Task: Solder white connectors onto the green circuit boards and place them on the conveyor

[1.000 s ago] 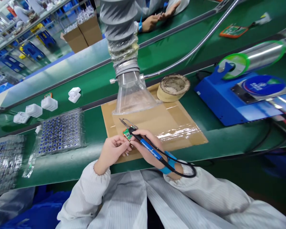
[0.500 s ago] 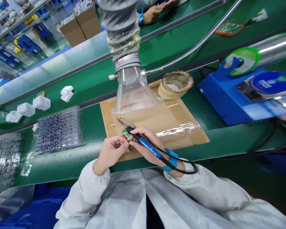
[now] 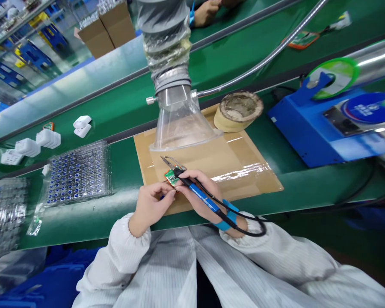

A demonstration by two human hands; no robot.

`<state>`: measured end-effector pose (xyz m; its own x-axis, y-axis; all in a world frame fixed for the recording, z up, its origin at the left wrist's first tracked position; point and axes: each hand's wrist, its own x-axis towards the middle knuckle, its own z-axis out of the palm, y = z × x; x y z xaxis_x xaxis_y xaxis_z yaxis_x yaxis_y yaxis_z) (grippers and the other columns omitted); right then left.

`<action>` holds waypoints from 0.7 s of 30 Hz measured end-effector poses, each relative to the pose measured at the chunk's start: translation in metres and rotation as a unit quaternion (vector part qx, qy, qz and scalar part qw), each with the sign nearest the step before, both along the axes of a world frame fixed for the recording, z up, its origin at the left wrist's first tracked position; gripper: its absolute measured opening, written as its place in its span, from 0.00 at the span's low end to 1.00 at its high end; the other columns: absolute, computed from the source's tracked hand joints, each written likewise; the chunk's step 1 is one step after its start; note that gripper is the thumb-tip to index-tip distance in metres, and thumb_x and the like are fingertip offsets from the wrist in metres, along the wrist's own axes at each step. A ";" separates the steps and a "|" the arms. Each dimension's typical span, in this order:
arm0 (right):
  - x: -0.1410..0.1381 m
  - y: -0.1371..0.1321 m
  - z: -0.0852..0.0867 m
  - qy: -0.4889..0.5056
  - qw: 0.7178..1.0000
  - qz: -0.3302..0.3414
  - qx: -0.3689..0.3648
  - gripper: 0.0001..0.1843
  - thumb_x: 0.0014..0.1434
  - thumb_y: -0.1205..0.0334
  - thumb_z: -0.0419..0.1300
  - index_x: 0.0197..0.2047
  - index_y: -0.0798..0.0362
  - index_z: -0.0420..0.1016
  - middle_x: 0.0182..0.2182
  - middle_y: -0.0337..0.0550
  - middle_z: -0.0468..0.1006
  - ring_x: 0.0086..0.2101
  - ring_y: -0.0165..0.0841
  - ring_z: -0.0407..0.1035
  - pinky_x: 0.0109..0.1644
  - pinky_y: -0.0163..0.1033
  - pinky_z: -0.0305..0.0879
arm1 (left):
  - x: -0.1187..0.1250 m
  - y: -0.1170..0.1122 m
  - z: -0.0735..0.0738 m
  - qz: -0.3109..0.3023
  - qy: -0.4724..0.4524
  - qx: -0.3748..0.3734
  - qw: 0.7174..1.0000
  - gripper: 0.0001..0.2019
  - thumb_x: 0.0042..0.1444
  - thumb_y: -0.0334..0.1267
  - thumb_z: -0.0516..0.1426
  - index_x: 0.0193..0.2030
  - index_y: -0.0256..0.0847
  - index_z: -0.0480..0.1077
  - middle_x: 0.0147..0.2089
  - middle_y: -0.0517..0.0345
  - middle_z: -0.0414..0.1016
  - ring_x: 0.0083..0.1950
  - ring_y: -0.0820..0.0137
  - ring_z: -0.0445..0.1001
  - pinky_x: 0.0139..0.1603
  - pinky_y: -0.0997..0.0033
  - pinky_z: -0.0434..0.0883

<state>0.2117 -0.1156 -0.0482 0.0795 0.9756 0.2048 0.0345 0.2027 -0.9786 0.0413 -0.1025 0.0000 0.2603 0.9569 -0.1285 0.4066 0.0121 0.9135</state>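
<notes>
My right hand (image 3: 200, 194) is closed around a blue-handled soldering iron (image 3: 202, 197), its metal tip pointing away to the upper left. Fingertips of that hand also touch the near edge of a small green circuit board (image 3: 171, 176) with an orange rim. Close against the board, my left hand (image 3: 152, 203) is closed in a pinch. A bit of a small dark-blue part (image 3: 162, 197) shows between its thumb and fingers, mostly hidden. Below the board lies a brown cardboard sheet (image 3: 244, 164) covered with shiny tape.
A clear fume hood (image 3: 184, 124) hangs above the cardboard. Behind it stands a round crusted pot (image 3: 239, 110). A blue solder-feeding machine (image 3: 311, 128) is at right. Clear trays of blue parts (image 3: 78, 173) and white plug housings (image 3: 48, 139) lie left. Another person's hand (image 3: 207, 13) is across the bench.
The soldering iron's tip has shifted slightly right, and more of the circuit board shows. My hands stay close together. A small blue part has come into sight at my left fingers.
</notes>
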 end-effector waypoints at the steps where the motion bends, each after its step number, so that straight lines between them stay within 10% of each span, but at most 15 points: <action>1: -0.001 0.000 -0.001 0.008 1.000 -0.025 0.000 0.09 0.63 0.59 0.67 0.46 0.46 0.75 0.36 0.38 0.83 0.37 0.33 0.80 0.45 0.39 0.78 | 0.000 0.000 0.000 0.005 0.006 0.007 1.000 0.11 0.59 0.43 0.64 0.29 0.39 0.77 0.26 0.56 0.80 0.27 0.72 0.74 0.31 0.73 0.71; 5: -0.002 0.004 -0.001 0.047 0.995 -0.093 -0.005 0.12 0.62 0.58 0.69 0.47 0.46 0.73 0.35 0.38 0.82 0.36 0.33 0.79 0.46 0.40 0.78 | -0.001 0.000 -0.001 0.025 0.003 0.008 1.000 0.11 0.59 0.42 0.64 0.28 0.40 0.76 0.25 0.57 0.80 0.27 0.72 0.74 0.32 0.73 0.71; 21: 0.000 0.000 0.000 0.076 0.996 0.036 -0.026 0.12 0.64 0.60 0.68 0.49 0.45 0.73 0.37 0.37 0.82 0.37 0.31 0.79 0.45 0.38 0.77 | -0.002 0.000 -0.006 0.033 -0.054 -0.053 0.997 0.10 0.58 0.42 0.65 0.33 0.37 0.79 0.28 0.53 0.82 0.29 0.71 0.77 0.32 0.73 0.72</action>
<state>0.2115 -0.1157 -0.0479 0.0352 0.9889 0.1444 -0.1278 0.1477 -0.9807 0.0395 -0.1025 -0.0056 0.2151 0.9547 -0.2053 0.3019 0.1349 0.9437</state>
